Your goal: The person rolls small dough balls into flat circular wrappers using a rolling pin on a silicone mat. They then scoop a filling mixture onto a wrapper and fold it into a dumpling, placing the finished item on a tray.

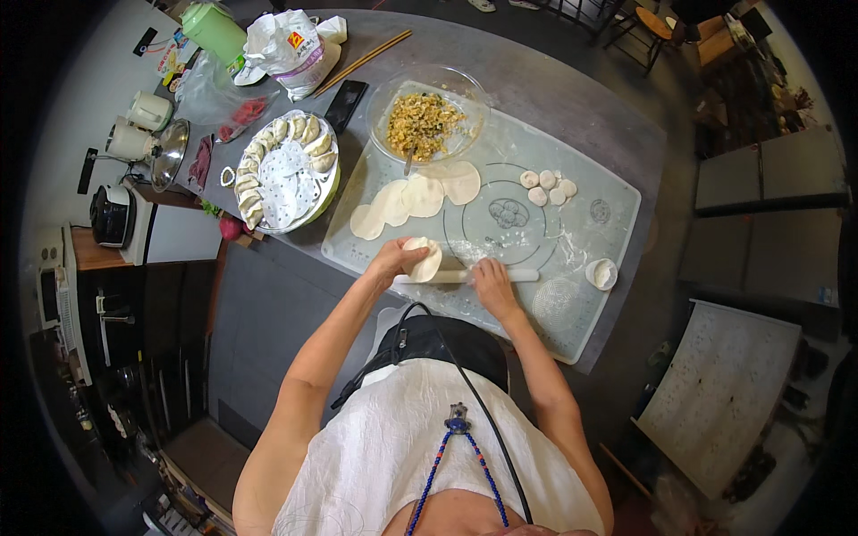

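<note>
My left hand (391, 260) pinches a round dough wrapper (423, 260) between thumb and fingers, above the left end of a white rolling pin (523, 275). The fingers of my right hand (493, 281) are curled at the middle of the pin; whether they grip it, I cannot tell. Beyond my left hand, several flat dough wrappers (422, 195) overlap in a row on a silicone mat (590, 167). Small dough pieces (537, 195) lie farther right. A glass bowl (484, 107) holds chopped filling (422, 124) and a spoon. Folded dumplings (320, 144) line a round tray (333, 175).
A small cup of flour (601, 274) stands at the mat's right side. Behind the tray lie a black phone (345, 106), wooden chopsticks (365, 61) and a flour bag (288, 57). A metal lid (169, 155) and a green container (213, 32) are farther left.
</note>
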Action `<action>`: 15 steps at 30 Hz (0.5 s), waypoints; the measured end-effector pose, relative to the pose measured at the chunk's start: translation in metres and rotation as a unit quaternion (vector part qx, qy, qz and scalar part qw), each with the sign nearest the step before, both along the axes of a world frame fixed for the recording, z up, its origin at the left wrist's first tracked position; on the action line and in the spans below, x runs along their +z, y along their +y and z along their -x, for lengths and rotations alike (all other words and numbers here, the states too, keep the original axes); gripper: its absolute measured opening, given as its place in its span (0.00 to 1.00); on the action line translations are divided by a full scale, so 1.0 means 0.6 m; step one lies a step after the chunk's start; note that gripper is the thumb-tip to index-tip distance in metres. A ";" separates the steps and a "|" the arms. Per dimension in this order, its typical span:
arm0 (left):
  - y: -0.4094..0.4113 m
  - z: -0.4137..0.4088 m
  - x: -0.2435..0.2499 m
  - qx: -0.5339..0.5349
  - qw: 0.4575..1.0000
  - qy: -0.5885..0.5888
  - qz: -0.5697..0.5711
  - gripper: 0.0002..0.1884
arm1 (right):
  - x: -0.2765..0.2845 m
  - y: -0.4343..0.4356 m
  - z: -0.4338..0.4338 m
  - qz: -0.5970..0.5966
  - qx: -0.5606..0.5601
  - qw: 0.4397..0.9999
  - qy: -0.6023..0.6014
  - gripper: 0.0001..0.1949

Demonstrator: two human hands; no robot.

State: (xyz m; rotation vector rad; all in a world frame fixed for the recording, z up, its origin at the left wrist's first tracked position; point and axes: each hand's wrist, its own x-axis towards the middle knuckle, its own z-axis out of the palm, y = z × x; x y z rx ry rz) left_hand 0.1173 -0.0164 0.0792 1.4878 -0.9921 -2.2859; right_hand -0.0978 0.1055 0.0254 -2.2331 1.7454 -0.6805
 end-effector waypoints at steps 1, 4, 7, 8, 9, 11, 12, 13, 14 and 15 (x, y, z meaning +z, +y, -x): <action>-0.004 0.010 0.000 -0.001 1.000 0.000 -0.002 0.17 | -0.004 -0.004 0.011 0.006 -0.010 1.000 0.005 0.10; -0.015 0.041 0.003 -0.007 1.000 0.005 -0.007 0.19 | -0.009 -0.015 0.042 0.014 -0.035 0.999 0.017 0.09; -0.027 0.065 -0.022 -0.049 0.999 0.011 0.001 0.16 | -0.004 -0.003 0.044 0.027 -0.006 0.999 0.030 0.10; -0.035 0.072 -0.040 -0.091 0.996 0.003 0.021 0.16 | 0.003 0.006 0.042 0.011 0.014 1.000 0.020 0.11; -0.040 0.087 -0.054 -0.136 0.990 -0.003 0.038 0.15 | 0.002 0.013 0.045 0.011 0.022 1.000 0.020 0.11; -0.041 0.123 -0.087 -0.194 0.980 -0.001 0.051 0.13 | 0.002 0.025 0.046 0.012 0.043 0.999 0.017 0.12; -0.039 0.142 -0.114 -0.254 0.962 -0.011 0.098 0.12 | 0.016 0.025 0.047 0.007 0.047 0.999 0.008 0.12; -0.034 0.162 -0.126 -0.313 0.939 -0.021 0.145 0.11 | 0.018 0.026 0.053 0.012 0.026 1.000 0.002 0.12; -0.027 0.176 -0.138 -0.377 0.881 -0.108 0.264 0.10 | 0.020 0.026 0.057 0.016 0.007 1.000 -0.005 0.11; -0.023 0.192 -0.145 -0.433 0.796 -0.190 0.378 0.10 | 0.022 0.028 0.064 0.020 -0.017 1.000 -0.012 0.11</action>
